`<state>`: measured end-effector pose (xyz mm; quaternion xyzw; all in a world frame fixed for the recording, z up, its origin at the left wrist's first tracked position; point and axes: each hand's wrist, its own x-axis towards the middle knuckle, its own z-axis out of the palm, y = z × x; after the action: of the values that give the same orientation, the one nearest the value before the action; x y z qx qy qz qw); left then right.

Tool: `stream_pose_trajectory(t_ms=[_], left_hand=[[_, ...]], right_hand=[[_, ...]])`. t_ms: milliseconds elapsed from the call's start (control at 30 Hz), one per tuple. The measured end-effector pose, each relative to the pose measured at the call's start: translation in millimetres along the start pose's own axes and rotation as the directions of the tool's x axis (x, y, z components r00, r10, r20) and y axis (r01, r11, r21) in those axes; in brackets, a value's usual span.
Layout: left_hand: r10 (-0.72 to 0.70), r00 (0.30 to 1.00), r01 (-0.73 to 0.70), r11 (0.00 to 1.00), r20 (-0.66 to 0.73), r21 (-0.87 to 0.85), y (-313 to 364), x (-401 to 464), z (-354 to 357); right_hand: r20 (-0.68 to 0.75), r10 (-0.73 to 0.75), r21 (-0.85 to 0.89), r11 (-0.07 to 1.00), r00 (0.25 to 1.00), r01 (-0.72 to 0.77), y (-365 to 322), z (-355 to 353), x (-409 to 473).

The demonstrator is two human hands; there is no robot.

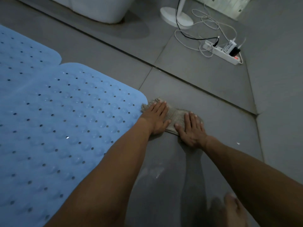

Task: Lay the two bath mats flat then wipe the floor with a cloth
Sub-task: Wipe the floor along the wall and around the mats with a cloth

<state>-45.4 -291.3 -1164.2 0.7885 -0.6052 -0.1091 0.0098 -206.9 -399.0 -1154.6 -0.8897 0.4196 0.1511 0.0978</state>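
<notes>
Both flat, open palms, left hand [156,117] and right hand [191,128], atop the cloth [173,114].

hands [173,123] hide most of the cloth [173,114].

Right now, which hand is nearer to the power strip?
The right hand. It presses the right end of the cloth, on the side toward the power strip. The left hand presses the cloth's left end, beside the blue mat, farther away.
</notes>
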Motion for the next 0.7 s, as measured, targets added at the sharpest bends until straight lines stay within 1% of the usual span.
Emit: stream_pose_trajectory(t_ms=[133, 267, 333, 500, 600, 700], left_hand=[[0.025, 0.997, -0.026, 1.000, 0.067, 0.006, 12, -56, 4], [0.083, 0.991, -0.088, 0.995, 0.108, 0.038, 11, -106, 7], [0.092, 0.989, -0.099, 0.993, 0.119, 0.056, 11, -131, 11], [0.088, 0.984, -0.106, 0.988, 0.156, 0.113, 16, -175, 14], [0.088, 0.980, -0.110, 0.987, 0.180, 0.117, 20, -197, 19], [0.090, 0.985, -0.112, 0.982, 0.150, 0.150, 22, -226, 26]], right_hand=[[0.026, 0.022, 0.019, 1.000, 0.999, -0.022, -14, 16, -52], [0.060, 0.055, 0.045, 0.997, 0.997, -0.058, -34, 41, -108], [0.059, 0.047, 0.059, 0.997, 0.997, -0.050, -42, 51, -129], [0.108, 0.006, 0.058, 0.998, 0.994, -0.012, -56, 66, -172], [0.180, -0.001, 0.047, 0.999, 0.984, -0.007, -63, 66, -189], [0.266, -0.006, 0.023, 1.000, 0.964, 0.000, -72, 69, -200]])
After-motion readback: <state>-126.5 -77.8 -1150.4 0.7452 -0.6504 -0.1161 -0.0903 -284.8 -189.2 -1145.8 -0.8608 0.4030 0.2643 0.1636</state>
